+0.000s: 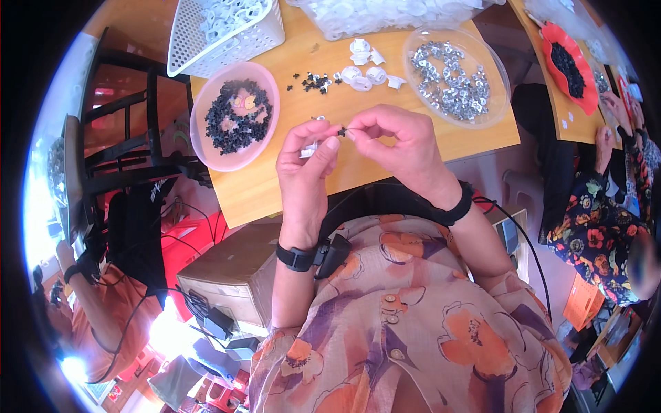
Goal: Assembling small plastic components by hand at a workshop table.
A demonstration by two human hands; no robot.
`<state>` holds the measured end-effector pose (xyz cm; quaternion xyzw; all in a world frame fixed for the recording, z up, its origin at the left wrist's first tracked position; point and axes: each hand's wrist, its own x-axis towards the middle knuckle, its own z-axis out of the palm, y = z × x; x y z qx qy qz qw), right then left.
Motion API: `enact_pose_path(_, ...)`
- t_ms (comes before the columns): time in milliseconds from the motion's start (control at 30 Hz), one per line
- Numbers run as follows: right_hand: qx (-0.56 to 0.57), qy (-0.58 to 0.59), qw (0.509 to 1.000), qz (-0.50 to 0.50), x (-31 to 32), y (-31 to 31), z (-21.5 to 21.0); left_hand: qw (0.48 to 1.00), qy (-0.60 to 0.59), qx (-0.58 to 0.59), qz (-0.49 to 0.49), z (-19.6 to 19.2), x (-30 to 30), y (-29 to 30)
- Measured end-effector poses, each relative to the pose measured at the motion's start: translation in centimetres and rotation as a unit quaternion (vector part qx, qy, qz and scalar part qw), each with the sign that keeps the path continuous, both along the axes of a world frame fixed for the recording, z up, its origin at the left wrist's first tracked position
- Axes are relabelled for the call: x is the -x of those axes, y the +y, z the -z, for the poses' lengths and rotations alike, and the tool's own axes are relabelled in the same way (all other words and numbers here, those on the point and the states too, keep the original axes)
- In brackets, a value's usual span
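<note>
Above the near part of the wooden table, my left hand (306,162) pinches a small black star-shaped piece (342,131) between thumb and forefinger. A white plastic part (308,151) shows behind the curled fingers of that hand; whether it is held or lies on the table I cannot tell. My right hand (403,141) meets the left at the fingertips, thumb and forefinger closed at the black piece's right side. Beyond them lie loose black pieces (317,83) mixed with a few metal bits, and several white plastic parts (359,76).
A pink bowl (200,146) of black pieces stands left, a clear round tray (502,79) of metal clips right. At the back are a white perforated basket (234,49) and a heap of translucent parts (385,15). Other people sit at both sides; a red dish (589,101) is far right.
</note>
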<state>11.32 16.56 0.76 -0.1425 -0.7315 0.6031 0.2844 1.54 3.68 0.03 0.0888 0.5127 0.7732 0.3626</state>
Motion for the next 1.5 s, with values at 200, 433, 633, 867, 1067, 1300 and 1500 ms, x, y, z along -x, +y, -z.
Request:
enact_pose_path(200,-0.185,0.027,0.981,0.042,0.2,-0.3,0.7,0.999,-0.051,0.008,-0.011,0.6,0.0,0.4)
enact_pose_path(433,-0.397,0.052,0.916,0.019,0.5,0.2,0.9,0.999,-0.042,0.024,-0.013,0.9,0.2,0.2)
enact_pose_path(633,-0.327,0.021,0.945,-0.015,0.4,0.7,1.3,0.998,-0.045,0.053,0.009,0.9,0.2,0.4)
enact_pose_path(867,0.176,-0.042,0.983,-0.013,0.4,-1.9,3.0,0.965,-0.25,-0.07,0.043,2.3,0.8,0.7)
enact_pose_path(1067,0.184,-0.041,0.982,0.021,1.3,-1.6,3.4,0.97,-0.218,-0.057,0.09,1.8,-0.1,0.6)
enact_pose_path(1300,0.184,-0.036,0.982,0.024,1.5,-1.7,3.6,0.978,-0.173,-0.04,0.11,2.1,-0.4,-0.1)
enact_pose_path(1500,0.092,-0.072,0.992,0.043,1.2,-1.9,2.4,0.975,-0.195,-0.061,0.081,2.8,-0.3,-0.4)
